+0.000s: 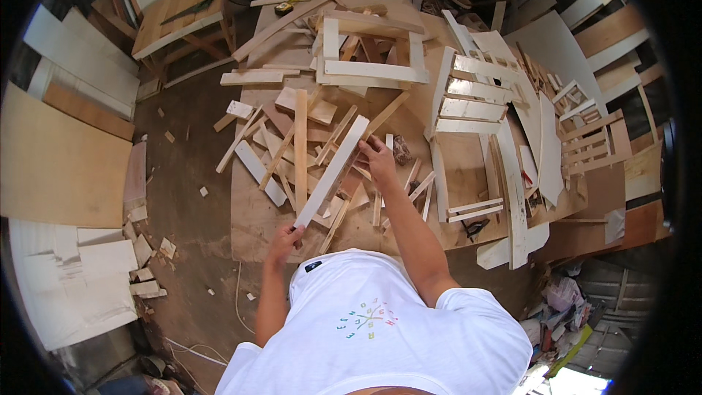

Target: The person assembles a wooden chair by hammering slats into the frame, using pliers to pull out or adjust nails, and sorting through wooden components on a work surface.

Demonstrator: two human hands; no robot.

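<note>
- Left hand (285, 238) clasped the white plank's (333, 172) near end.
- Right hand (380, 162) — at one o'clock — gripped its far end.
- Wood scraps (292, 146) littered the desk (252, 212).

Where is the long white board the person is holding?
In the head view, the long white board lies slanted at the middle of the table, over the scrap wood pile. The left hand grips its near end, the right hand its far part.

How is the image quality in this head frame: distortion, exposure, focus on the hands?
Head view: strong fisheye bending, black rim at the corners; the white slat held by the left hand and right hand is sharp; daylight blows out the lower right edge; soft, even light on the workbench, no hard shadows.
</note>
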